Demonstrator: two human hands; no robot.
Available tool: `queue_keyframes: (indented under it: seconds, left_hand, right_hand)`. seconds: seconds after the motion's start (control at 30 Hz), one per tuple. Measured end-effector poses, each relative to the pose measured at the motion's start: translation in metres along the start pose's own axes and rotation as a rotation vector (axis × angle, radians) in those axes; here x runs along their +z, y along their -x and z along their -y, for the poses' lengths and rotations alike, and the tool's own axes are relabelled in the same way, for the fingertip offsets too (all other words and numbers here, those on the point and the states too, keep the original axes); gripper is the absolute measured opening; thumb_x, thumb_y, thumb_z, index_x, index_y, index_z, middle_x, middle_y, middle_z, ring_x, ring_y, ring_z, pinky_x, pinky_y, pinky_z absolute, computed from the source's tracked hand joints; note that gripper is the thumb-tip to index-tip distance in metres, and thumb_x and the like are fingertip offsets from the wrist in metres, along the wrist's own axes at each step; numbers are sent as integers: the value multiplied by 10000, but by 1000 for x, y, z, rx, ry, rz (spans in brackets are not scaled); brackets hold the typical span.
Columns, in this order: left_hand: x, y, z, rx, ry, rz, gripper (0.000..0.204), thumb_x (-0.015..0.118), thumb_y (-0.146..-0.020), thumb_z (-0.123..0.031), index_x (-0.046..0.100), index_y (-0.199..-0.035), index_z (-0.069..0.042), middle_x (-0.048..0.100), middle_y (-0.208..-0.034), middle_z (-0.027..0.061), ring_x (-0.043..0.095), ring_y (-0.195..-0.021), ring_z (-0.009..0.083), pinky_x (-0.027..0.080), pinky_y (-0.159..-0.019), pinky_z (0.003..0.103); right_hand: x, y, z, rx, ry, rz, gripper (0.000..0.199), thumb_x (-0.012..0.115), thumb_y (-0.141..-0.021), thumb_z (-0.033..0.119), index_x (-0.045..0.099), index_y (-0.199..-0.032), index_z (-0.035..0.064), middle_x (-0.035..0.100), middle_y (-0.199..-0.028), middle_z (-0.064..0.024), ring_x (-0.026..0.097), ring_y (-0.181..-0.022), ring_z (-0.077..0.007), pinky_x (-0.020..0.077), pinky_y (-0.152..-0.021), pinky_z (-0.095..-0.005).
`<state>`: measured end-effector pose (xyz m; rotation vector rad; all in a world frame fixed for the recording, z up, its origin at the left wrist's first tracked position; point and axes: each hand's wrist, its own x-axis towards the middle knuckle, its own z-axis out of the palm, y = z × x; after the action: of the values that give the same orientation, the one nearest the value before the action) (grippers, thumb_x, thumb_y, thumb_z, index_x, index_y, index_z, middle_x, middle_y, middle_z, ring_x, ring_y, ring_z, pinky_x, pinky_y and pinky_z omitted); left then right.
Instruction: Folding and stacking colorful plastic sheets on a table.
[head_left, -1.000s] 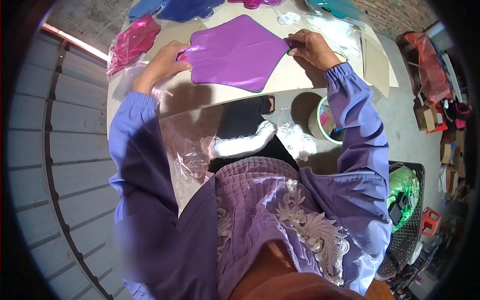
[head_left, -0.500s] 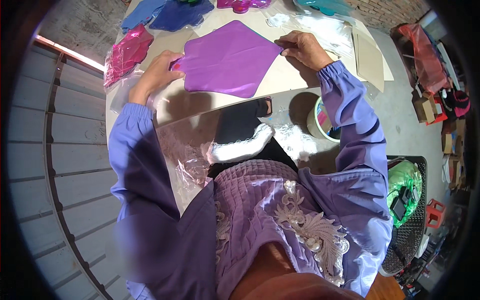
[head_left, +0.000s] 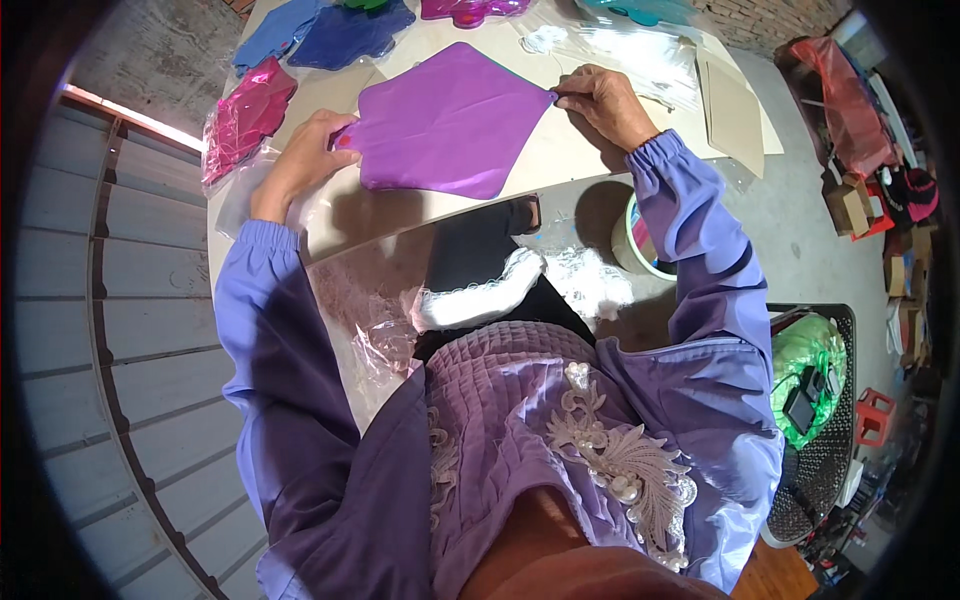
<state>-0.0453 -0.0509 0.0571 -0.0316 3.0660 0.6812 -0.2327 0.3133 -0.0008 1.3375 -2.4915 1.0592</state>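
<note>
A flat purple piece of shiny cloth (head_left: 455,125), many-cornered with a dark thin edge, is stretched over the pale table. My left hand (head_left: 300,160) pinches its narrow left end, where a red spot shows by the thumb. My right hand (head_left: 605,103) closes thumb and fingers on its pointed right corner. Across my lap lies a skein of white thread (head_left: 485,292), with no hand on it.
On the pale table (head_left: 520,190) sit a wrapped pink piece (head_left: 250,120), a dark blue one (head_left: 350,33), clear plastic film (head_left: 640,65) and cream card sheets (head_left: 733,112). Right of my lap are a pale green bucket (head_left: 632,240) and a green bag (head_left: 806,375) on a chair.
The view has shifted slightly, moving the hands and cloth a little left in the picture. Both hands keep their hold on the purple cloth.
</note>
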Motion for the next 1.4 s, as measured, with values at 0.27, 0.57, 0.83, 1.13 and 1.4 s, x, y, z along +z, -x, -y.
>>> queue_keyframes:
  seconds: [0.27, 0.57, 0.83, 1.13, 1.4]
  left_hand:
    - [-1, 3, -2, 8, -26, -20, 468, 765, -730, -98, 629, -1173, -28, 602, -1024, 150, 590, -954, 301, 468, -850, 355]
    - [3, 2, 8, 52, -64, -49, 480, 752, -753, -164, 614, -1195, -36, 597, -1068, 176, 575, -1006, 338, 458, -894, 376]
    - [3, 4, 4, 71, -120, -68, 514, 754, -775, -164, 582, -1245, -47, 591, -1110, 163, 577, -1031, 312, 457, -897, 362]
    - [5, 1, 12, 98, -91, -45, 494, 747, -756, -197, 596, -1193, -23, 577, -1049, 178, 532, -1043, 345, 422, -921, 401]
    - [-1, 5, -2, 94, -88, -47, 473, 734, -759, -203, 600, -1176, -25, 564, -1022, 171, 525, -1041, 341, 418, -919, 396]
  right_hand:
    - [1, -3, -2, -87, 23, -28, 184, 709, -782, 8, 731, -963, 31, 670, -852, -129, 645, -775, -259, 516, -707, -329]
    - [-1, -2, 3, -70, 5, -33, 159, 709, -790, 76, 732, -940, 29, 665, -841, -149, 641, -790, -295, 512, -695, -354]
    - [-3, -3, 4, -4, -4, 13, 248, 705, -789, 27, 701, -1037, 11, 657, -889, -143, 637, -807, -263, 502, -738, -333]
    - [-6, -5, 18, 11, -11, 149, 364, 711, -818, 116, 645, -1164, 27, 628, -1078, -160, 614, -943, -302, 494, -827, -368]
    - [4, -16, 47, -284, 208, 32, 532, 602, -914, 343, 487, -1373, 99, 468, -1377, -198, 395, -1311, -375, 359, -1068, -425]
